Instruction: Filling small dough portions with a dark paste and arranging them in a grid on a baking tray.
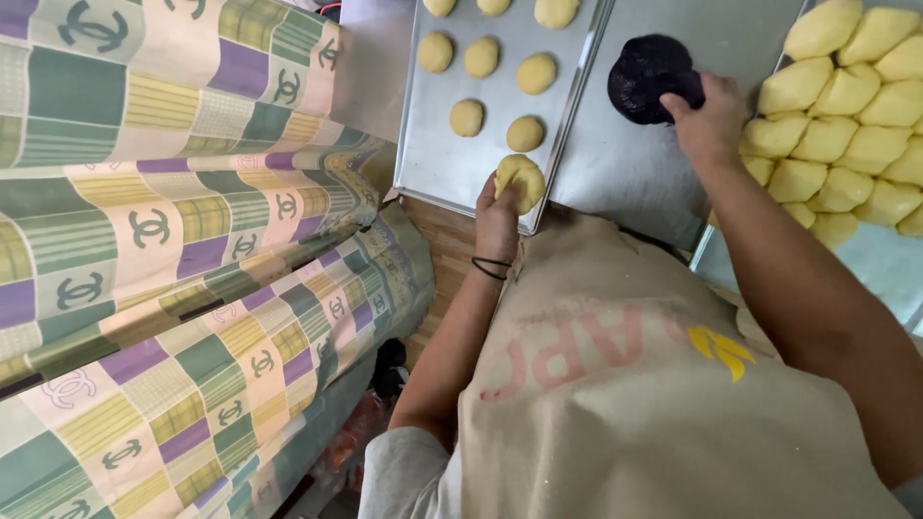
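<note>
head | left hand [496,213] grips dough ball [520,181] over tray [433,163] | right hand [710,117] pinches purple filling [650,77]

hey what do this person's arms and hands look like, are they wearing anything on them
Both hands are bare, no gloves. The left hand has a thin black band around the wrist, and a short grey sleeve covers the upper arm. The right hand and forearm show no band, watch or sleeve.
</note>
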